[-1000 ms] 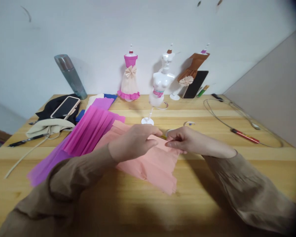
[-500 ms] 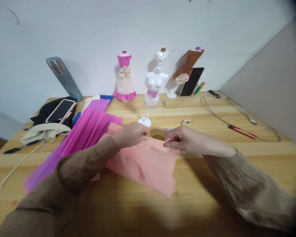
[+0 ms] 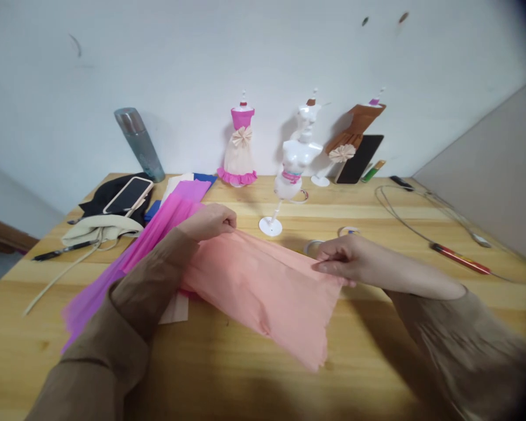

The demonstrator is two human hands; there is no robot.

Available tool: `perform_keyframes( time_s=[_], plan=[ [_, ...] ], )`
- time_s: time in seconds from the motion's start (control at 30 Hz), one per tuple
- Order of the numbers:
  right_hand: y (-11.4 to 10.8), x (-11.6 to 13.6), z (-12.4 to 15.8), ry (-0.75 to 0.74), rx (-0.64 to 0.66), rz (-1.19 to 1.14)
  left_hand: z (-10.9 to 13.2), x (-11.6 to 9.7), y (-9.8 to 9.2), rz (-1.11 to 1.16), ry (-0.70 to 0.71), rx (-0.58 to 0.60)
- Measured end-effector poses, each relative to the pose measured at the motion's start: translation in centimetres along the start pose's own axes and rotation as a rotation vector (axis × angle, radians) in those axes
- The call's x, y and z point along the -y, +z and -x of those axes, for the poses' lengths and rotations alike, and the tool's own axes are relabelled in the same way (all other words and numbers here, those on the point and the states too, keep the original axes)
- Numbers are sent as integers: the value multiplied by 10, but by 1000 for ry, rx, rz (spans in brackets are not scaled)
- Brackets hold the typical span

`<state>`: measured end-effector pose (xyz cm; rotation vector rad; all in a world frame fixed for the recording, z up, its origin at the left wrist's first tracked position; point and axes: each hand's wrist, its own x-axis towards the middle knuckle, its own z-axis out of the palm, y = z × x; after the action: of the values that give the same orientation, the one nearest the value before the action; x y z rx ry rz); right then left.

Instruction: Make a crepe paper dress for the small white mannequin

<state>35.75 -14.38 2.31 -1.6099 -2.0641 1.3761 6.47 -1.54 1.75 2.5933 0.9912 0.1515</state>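
A sheet of peach crepe paper (image 3: 272, 280) hangs stretched between my two hands, its lower edge wavy and slanting down to the right. My left hand (image 3: 213, 222) pinches its upper edge near the left end. At the upper right corner, my right hand (image 3: 346, 260) grips the same sheet between thumb and fingers. Under my left forearm lies bright pink and purple crepe paper (image 3: 158, 234). Just beyond the sheet stands a small white mannequin (image 3: 298, 156) with a pink band at its waist. A roll of tape (image 3: 312, 245) is partly hidden behind my right hand.
Along the wall stand a mannequin in a pink dress (image 3: 241, 149), one in a brown dress (image 3: 355, 126) and a spray bottle (image 3: 140, 143). A phone (image 3: 129, 196) and a beige pouch (image 3: 96, 228) lie left. A red glue gun-like stick (image 3: 460, 258) with a cable lies right.
My hands have moved apart, and the peach paper is spread wider between them. The yellow ring seen behind it is now hidden. The whole view has shifted a little.
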Motion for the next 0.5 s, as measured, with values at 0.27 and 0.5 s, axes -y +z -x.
perform_keyframes(
  time_s=[0.27, 0.5],
  plan=[
    [-7, -11, -5, 2, 61, -80, 2, 12, -7, 50, -82, -77],
    [-14, -22, -7, 38, 111, -129, 4, 26, -10, 234, -101, -51]
  ],
)
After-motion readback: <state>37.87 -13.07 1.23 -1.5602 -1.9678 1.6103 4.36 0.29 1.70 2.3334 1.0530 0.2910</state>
